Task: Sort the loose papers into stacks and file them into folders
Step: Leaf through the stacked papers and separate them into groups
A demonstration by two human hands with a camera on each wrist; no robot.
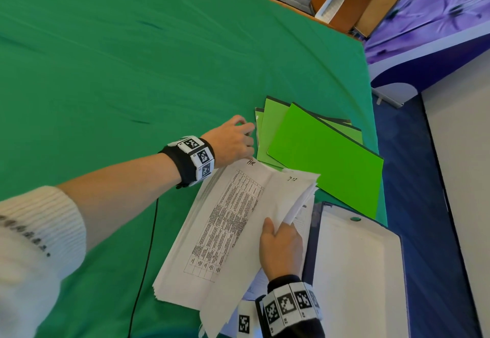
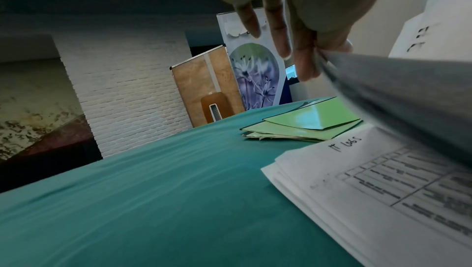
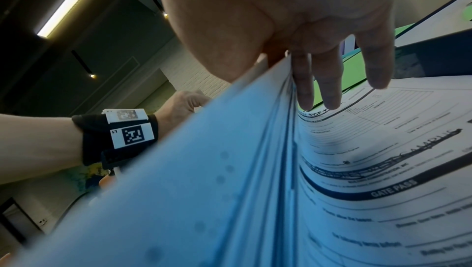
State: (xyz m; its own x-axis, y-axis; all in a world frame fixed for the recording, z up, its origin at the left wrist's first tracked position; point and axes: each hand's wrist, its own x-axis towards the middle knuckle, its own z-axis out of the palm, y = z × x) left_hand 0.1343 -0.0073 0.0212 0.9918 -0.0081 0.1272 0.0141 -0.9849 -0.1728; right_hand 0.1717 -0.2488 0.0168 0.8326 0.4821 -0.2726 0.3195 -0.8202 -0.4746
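Observation:
A thick stack of white printed papers [image 1: 183, 266] lies on the green cloth. Its top sheet [image 1: 233, 210], marked "HR", carries a table. My left hand [image 1: 236, 138] pinches that sheet's far corner; in the left wrist view the lifted sheet [image 2: 408, 89] rises off a page marked "IT Logs" [image 2: 383, 180]. My right hand [image 1: 281, 242] grips a raised bundle of sheets [image 1: 291, 197], thumb on top and fingers [image 3: 304, 89] underneath. Below the bundle lies a "Gate Pass" form [image 3: 383, 150]. Overlapping green folders [image 1: 318, 157] lie just beyond the stack.
An open blue binder [image 1: 358, 271] with a white inside lies at the right, at the table's edge. A black cable [image 1: 148, 245] runs down the green cloth [image 1: 132, 72] left of the stack. Beyond the right edge is blue floor [image 1: 413, 178].

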